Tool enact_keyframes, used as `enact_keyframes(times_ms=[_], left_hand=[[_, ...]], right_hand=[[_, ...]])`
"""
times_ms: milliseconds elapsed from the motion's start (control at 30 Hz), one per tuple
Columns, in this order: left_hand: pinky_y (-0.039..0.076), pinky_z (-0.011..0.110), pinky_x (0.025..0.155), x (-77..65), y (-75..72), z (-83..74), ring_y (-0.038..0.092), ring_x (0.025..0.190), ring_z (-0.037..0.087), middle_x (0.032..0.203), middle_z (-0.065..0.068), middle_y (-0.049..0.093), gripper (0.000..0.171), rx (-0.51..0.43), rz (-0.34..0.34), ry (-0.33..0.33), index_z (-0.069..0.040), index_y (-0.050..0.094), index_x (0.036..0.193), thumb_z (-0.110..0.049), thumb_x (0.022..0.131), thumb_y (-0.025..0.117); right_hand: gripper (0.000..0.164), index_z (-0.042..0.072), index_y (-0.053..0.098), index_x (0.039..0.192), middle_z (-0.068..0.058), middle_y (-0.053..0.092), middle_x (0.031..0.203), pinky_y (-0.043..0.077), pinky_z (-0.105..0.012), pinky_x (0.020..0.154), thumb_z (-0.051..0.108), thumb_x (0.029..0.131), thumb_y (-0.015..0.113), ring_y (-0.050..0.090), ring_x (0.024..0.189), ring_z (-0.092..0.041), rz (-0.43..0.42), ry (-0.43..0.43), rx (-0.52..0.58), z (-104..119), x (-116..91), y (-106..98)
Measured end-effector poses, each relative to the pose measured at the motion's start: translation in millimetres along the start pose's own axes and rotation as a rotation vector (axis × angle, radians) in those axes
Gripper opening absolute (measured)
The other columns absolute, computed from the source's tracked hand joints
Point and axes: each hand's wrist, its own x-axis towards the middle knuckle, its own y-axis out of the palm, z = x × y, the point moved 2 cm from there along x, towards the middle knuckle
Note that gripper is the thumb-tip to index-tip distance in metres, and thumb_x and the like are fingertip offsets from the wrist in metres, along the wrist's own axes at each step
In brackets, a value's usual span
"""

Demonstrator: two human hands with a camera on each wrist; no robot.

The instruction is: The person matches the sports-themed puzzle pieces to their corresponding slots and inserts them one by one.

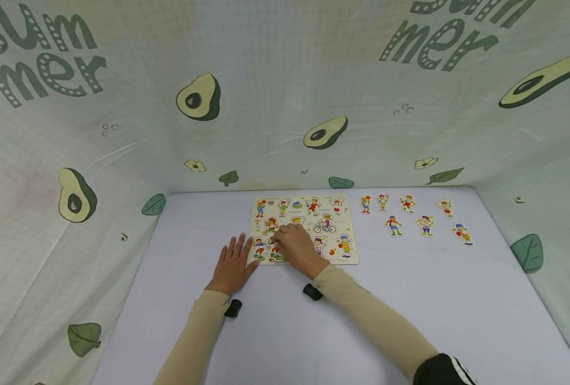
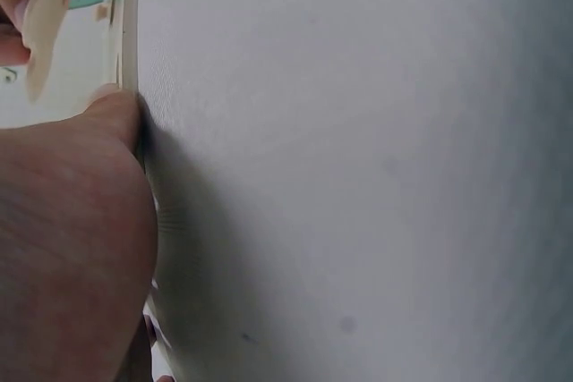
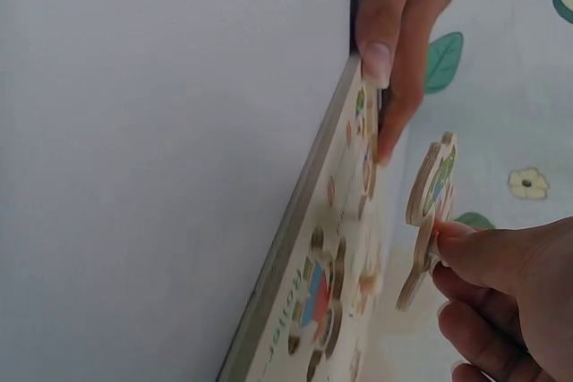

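A wooden puzzle board (image 1: 353, 260) printed with cartoon children lies at the middle of the white table. My left hand (image 1: 233, 263) lies flat beside the board's left edge, fingers straight. In the right wrist view its fingertips (image 3: 387, 51) rest on the board's edge (image 3: 295, 248), and in the left wrist view its thumb (image 2: 115, 109) touches the rim (image 2: 128, 33). My right hand (image 1: 293, 245) hovers over the board's lower left part. It pinches a figure-shaped puzzle piece (image 3: 428, 207) between thumb and fingers (image 3: 488, 261), lifted on edge just above the board.
Several loose figure pieces (image 1: 412, 216) lie spread on the table to the right of the board. Avocado-print cloth walls (image 1: 285, 107) close in the table at the back and both sides. Black straps (image 1: 312, 292) sit at both wrists.
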Motion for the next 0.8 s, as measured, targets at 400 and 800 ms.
enact_keyframes(times_ms=[400, 800], left_hand=[[0.016, 0.065, 0.128, 0.4, 1.5, 2.0, 0.013, 0.161, 0.048, 0.174, 0.024, 0.018, 0.072, -0.005, -0.019, 0.016, -0.003, 0.03, 0.166, -0.04, 0.11, 0.056], [0.016, 0.065, 0.128, 4.7, 5.9, 5.7, 0.011, 0.161, 0.048, 0.175, 0.023, 0.015, 0.074, 0.012, -0.008, 0.02, -0.004, 0.026, 0.167, -0.045, 0.111, 0.051]], right_hand=[[0.011, 0.017, 0.081, 0.107, 0.004, 0.076, 0.105, 0.055, -0.037, 0.097, 0.016, 0.096, 0.08, 0.07, 0.104, -0.017, 0.021, 0.0, -0.036, 13, 12, 20], [0.008, 0.018, 0.08, 0.106, 0.003, 0.075, 0.105, 0.053, -0.036, 0.095, 0.016, 0.099, 0.077, 0.068, 0.104, -0.017, 0.044, 0.026, -0.092, 21, 22, 31]])
